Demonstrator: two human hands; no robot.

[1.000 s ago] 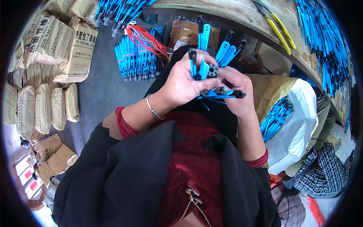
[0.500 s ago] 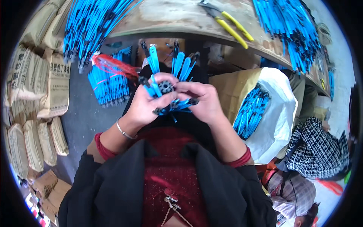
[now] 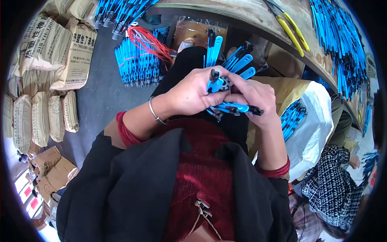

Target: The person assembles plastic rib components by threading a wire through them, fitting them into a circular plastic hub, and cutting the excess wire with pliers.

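My left hand (image 3: 193, 94) is closed round a bunch of blue plastic strips (image 3: 242, 62) with black ends, which fan out on several sides. At their middle sits a round black hub (image 3: 225, 84) with small holes. From the other side, my right hand (image 3: 260, 97) presses against the bunch, thumb and fingers pinched together close to the hub. A thin line shows by those fingertips; what they pinch is too small to make out. Some strips stick out below both hands, over my lap.
A wooden bench (image 3: 242, 10) bears yellow-handled pliers (image 3: 292, 30) and piles of blue strips (image 3: 338, 44). Left, a tied stack (image 3: 139, 64) lies near red strings (image 3: 151, 42); paper sacks (image 3: 78, 58) stand beyond. Right, a white-lined sack (image 3: 312, 133) holds more strips; a person in checked sleeves (image 3: 330, 185) sits behind.
The view has shifted, so hands and surroundings appear elsewhere in the picture. My right fingers have curled in closer round the hub, and the bunch has turned slightly. The left hand keeps its hold.
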